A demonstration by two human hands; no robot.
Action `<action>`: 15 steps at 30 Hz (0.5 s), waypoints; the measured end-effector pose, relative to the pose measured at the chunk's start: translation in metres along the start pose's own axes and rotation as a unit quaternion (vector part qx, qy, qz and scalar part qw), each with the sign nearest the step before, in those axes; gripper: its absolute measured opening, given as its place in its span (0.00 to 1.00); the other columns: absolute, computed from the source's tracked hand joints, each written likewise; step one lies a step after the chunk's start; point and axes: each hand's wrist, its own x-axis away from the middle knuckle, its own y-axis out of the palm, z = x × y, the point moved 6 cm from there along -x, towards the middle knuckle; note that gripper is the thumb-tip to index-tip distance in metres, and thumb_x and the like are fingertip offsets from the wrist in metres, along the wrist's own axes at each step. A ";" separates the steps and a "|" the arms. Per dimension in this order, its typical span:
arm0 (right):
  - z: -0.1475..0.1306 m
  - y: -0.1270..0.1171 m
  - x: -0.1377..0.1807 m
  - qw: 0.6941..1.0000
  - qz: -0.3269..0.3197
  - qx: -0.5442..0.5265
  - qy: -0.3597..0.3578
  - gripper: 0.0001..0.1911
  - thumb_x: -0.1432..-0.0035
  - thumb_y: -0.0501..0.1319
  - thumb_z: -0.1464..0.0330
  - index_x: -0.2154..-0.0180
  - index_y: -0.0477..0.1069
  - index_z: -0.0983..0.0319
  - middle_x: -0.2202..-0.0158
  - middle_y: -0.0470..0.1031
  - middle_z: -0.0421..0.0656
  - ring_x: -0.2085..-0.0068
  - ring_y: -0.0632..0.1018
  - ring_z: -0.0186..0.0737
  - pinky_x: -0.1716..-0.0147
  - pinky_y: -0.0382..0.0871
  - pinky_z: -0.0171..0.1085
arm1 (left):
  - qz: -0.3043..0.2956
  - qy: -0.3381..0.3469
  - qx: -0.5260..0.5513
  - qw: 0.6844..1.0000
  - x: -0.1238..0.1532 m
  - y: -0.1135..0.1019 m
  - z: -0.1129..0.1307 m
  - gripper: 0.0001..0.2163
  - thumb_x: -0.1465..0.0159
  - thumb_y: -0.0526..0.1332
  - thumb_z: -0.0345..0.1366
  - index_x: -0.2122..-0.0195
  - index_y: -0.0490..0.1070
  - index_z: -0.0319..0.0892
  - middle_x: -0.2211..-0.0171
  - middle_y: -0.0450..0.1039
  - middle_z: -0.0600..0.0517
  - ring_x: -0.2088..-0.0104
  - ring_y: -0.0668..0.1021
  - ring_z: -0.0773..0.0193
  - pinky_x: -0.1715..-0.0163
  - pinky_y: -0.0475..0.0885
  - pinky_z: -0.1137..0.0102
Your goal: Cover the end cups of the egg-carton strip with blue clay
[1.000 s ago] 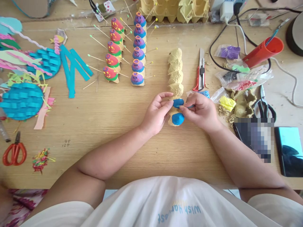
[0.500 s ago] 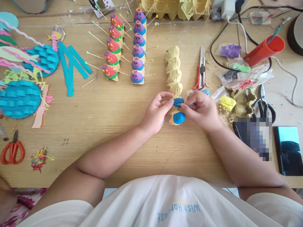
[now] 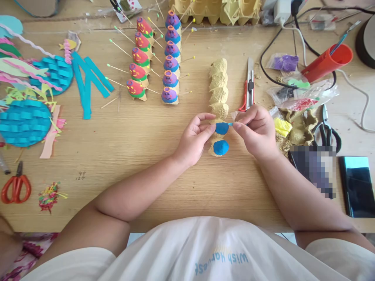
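A row of plain egg-carton cones lies at mid table. Its two nearest cones carry blue clay caps. My left hand grips the side of the second-nearest cone, fingers curled round it. My right hand is closed in a pinch on a thin blue strip of clay that stretches from the upper blue cap.
Two rows of painted cones with pins stand at the back left. A red box cutter, clay bags, a red cup, black scissors and a phone lie right. Blue paper crafts and red scissors lie left.
My right hand has moved up and right, away from the cone, drawing a thin strip of blue clay out from the upper cap. My left hand has kept its grip.
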 end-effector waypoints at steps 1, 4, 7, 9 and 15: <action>0.000 0.001 0.000 1.000 -0.006 0.005 -0.003 0.30 0.37 0.80 0.46 0.70 0.66 0.55 0.75 0.66 0.34 0.75 0.64 0.32 0.74 0.59 0.38 | -0.003 0.003 0.001 1.000 0.000 0.000 0.000 0.21 0.38 0.84 0.45 0.51 0.77 0.48 0.71 0.81 0.60 0.71 0.80 0.69 0.71 0.71 0.74; -0.004 0.005 0.001 0.999 -0.034 0.035 -0.014 0.29 0.36 0.80 0.47 0.69 0.67 0.55 0.74 0.66 0.34 0.74 0.64 0.32 0.75 0.59 0.37 | -0.004 0.011 -0.008 1.000 -0.001 0.000 0.001 0.20 0.37 0.83 0.45 0.50 0.78 0.49 0.73 0.80 0.61 0.74 0.76 0.70 0.72 0.68 0.74; -0.008 0.009 0.003 0.996 -0.062 0.064 -0.029 0.25 0.34 0.79 0.51 0.68 0.68 0.56 0.73 0.67 0.35 0.74 0.64 0.32 0.76 0.57 0.37 | -0.005 0.012 -0.018 1.000 -0.001 -0.001 0.000 0.20 0.36 0.83 0.45 0.50 0.78 0.49 0.74 0.77 0.61 0.75 0.75 0.70 0.71 0.68 0.73; -0.008 0.009 0.003 0.993 -0.073 0.084 -0.028 0.23 0.34 0.78 0.54 0.68 0.69 0.56 0.73 0.68 0.35 0.74 0.64 0.31 0.76 0.57 0.36 | -0.010 0.017 -0.020 1.000 -0.001 -0.001 0.000 0.21 0.37 0.83 0.47 0.49 0.79 0.49 0.74 0.77 0.61 0.75 0.75 0.70 0.71 0.68 0.73; -0.005 0.009 0.004 0.995 -0.065 0.074 -0.015 0.23 0.34 0.79 0.56 0.68 0.68 0.56 0.73 0.67 0.34 0.75 0.63 0.30 0.77 0.56 0.36 | -0.007 0.022 -0.006 1.000 -0.001 -0.001 0.000 0.22 0.39 0.85 0.49 0.51 0.80 0.48 0.73 0.78 0.60 0.73 0.76 0.70 0.70 0.69 0.72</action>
